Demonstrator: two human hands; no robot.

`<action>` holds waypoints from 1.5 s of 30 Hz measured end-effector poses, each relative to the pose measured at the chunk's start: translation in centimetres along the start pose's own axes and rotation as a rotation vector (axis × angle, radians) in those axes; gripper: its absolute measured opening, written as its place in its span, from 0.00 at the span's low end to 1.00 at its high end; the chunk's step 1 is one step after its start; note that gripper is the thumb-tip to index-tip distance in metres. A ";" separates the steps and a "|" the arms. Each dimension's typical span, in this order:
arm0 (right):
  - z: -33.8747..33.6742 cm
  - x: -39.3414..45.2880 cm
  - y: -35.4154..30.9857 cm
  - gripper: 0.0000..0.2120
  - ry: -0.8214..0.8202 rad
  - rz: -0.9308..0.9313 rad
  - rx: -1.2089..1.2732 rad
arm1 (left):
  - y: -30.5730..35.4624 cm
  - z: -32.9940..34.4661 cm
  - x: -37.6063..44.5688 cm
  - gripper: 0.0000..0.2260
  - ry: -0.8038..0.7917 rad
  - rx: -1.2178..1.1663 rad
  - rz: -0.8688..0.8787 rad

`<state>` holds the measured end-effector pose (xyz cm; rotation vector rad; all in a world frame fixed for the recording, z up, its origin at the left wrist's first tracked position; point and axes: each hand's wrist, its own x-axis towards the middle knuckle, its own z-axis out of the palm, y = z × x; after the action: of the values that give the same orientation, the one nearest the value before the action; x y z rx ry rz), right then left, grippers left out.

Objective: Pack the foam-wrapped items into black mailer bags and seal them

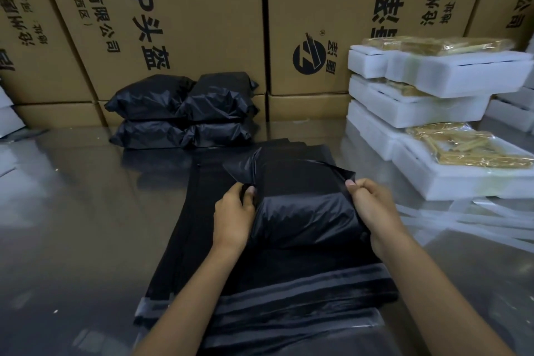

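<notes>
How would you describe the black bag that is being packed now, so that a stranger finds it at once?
Start at the flat stack of empty black mailer bags in the table's middle. On it lies one bulging mailer bag, gripped by the left hand and right hand. Unlike the four sealed parcels behind, its flap is open.

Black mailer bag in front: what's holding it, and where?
Both hands grip the filled black mailer bag: left hand pinches its left edge, right hand its right edge.
</notes>
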<state>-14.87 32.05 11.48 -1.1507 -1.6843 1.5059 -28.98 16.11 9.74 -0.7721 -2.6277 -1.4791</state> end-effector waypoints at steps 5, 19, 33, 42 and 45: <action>-1.2 -0.6 -0.8 0.13 0.057 0.087 0.154 | 0.8 -0.4 -0.8 0.10 0.022 -0.115 -0.075; -3.7 -4.2 -2.3 0.07 0.352 -0.331 -0.425 | -1.1 -4.5 -3.1 0.10 -0.311 -0.448 -0.269; 9.3 -6.5 -8.2 0.16 -0.662 -0.573 -0.492 | -0.2 -6.6 -3.6 0.12 0.278 -0.145 0.567; 7.3 -5.8 -8.4 0.10 -0.806 -0.559 -0.388 | 0.1 -6.3 -3.6 0.21 0.283 -0.326 0.385; 6.9 -5.7 -8.5 0.08 -0.808 -0.563 -0.306 | 0.0 -6.4 -3.6 0.15 0.284 -0.305 0.402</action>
<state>-20.18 23.98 19.23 -0.0903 -2.5559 1.4371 -27.15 9.48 12.26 -0.9579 -1.9297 -1.7272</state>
